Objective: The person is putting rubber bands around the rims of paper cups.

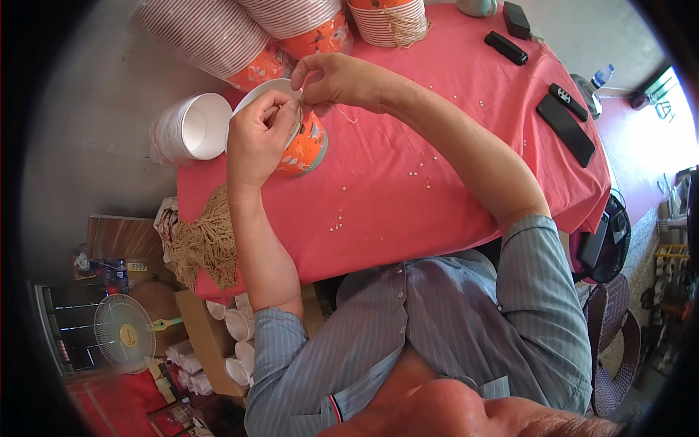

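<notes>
An orange patterned paper bucket (312,146) with a white rim stands tilted on the red-covered table, beneath my two hands. My left hand (261,135) is closed at the bucket's rim, its thumb and forefinger pinching a thin string (300,102). Just to the right, my right hand (336,84) has its fingertips pinched together close to the left thumb. A pale loose end of string (349,118) shows below the right hand. My fingers hide much of the rim and whatever lies between the fingertips.
Stacked orange buckets (255,69) stand along the back, with white tubs (205,127) at the left. A heap of tan strings (207,237) hangs over the table's left edge. Small white bits (413,173) dot the cloth. A black phone (564,131) lies at the right.
</notes>
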Demonstrator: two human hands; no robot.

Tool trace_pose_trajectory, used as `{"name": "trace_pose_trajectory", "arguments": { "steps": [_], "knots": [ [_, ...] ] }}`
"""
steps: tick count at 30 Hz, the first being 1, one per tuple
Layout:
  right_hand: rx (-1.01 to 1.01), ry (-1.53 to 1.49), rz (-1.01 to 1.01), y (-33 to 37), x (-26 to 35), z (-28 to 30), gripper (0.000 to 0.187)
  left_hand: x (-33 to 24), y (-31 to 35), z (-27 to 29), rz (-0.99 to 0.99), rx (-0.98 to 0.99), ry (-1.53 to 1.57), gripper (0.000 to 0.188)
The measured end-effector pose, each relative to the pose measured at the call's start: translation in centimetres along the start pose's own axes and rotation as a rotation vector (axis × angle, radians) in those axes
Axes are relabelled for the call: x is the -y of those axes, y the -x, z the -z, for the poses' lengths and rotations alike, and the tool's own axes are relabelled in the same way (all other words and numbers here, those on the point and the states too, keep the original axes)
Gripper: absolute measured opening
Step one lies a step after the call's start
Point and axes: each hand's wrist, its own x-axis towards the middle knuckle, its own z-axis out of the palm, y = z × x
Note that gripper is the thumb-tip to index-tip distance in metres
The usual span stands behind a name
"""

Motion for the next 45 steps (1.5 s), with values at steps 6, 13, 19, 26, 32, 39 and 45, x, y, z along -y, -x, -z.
{"name": "trace_pose_trajectory", "arguments": {
  "steps": [6,13,19,26,32,39,45],
  "knots": [
    [-0.013,-0.004,0.008,0.1,0.0,0.0,0.026,-0.2,0.1,0.0,-0.003,0.006,-0.040,0.018],
    [-0.006,-0.015,-0.001,0.1,-0.1,0.2,0.027,0.3,0.2,0.0,0.013,0.017,0.004,0.022],
    [0.007,0.013,-0.023,-0.1,-0.3,0.5,0.028,-0.3,0.2,0.0,0.070,0.046,-0.087,0.024],
    [0.016,0.011,-0.010,-0.1,-0.4,0.4,0.027,0.6,0.1,0.0,0.055,0.052,-0.037,0.024],
    [0.031,0.001,-0.001,-0.1,-0.5,0.5,0.027,1.7,0.0,0.5,0.040,0.062,0.016,0.027],
    [0.027,-0.066,-0.005,-0.4,-1.0,1.0,0.027,1.1,0.2,0.4,0.056,0.092,0.042,0.031],
    [0.035,-0.054,-0.005,-0.6,-1.3,1.9,0.032,1.4,0.1,0.8,0.065,0.138,0.060,0.031]
  ]
}}
